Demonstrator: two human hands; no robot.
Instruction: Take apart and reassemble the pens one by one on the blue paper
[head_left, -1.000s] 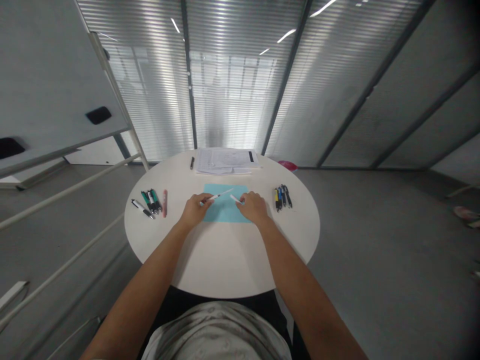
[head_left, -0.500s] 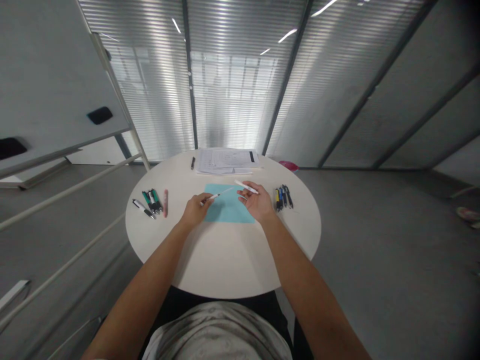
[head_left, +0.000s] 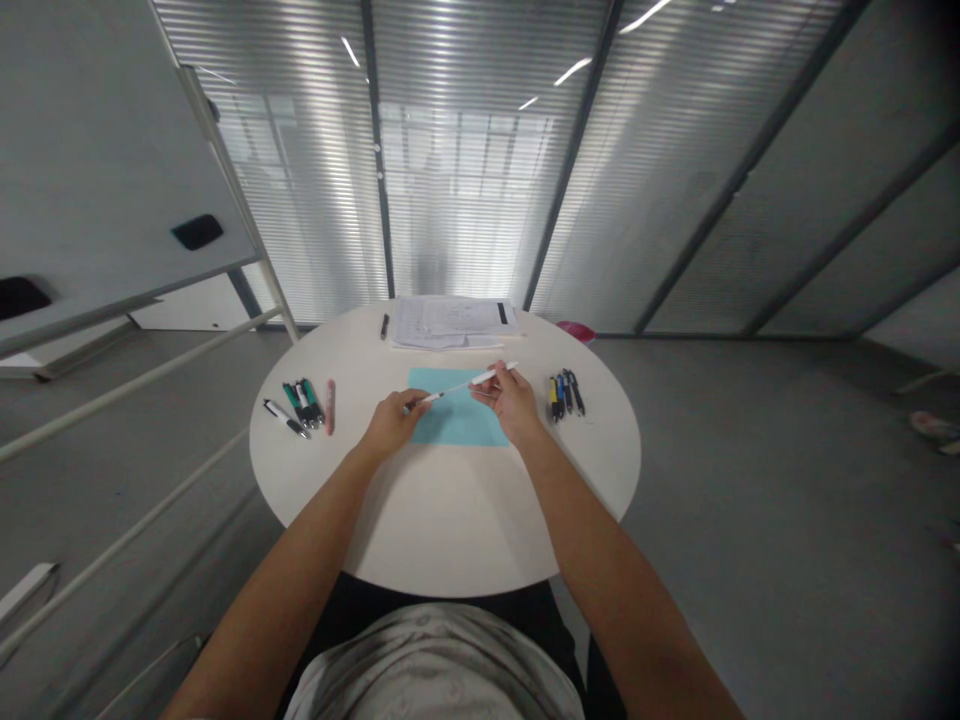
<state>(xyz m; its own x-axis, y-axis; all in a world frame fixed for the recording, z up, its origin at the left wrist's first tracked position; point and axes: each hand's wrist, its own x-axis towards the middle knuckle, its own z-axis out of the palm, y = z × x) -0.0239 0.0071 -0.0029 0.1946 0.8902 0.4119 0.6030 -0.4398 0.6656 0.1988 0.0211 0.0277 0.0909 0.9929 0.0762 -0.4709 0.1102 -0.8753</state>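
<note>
My left hand (head_left: 391,420) is closed on the front part of a pen (head_left: 433,397), whose thin refill (head_left: 456,386) points up and to the right. My right hand (head_left: 514,403) pinches a white pen barrel (head_left: 486,376), tilted in line with the refill. The refill's far tip meets the barrel's lower end; whether it is inside cannot be made out. Both hands are above a light blue sheet (head_left: 457,425) on the round white table (head_left: 450,520). My fingers hide part of each pen piece.
Green-and-black pens (head_left: 304,403), a white-and-black pen (head_left: 286,418) and a pink pen (head_left: 330,407) lie at left. Several dark pens (head_left: 568,393), some with yellow or blue, lie at right. Papers (head_left: 450,322) and a small dark pen (head_left: 385,327) are at the back. A whiteboard (head_left: 112,130) stands left.
My right hand has turned the white barrel, so its lower end now points left at the refill and lines up with it. My left hand has hardly moved.
</note>
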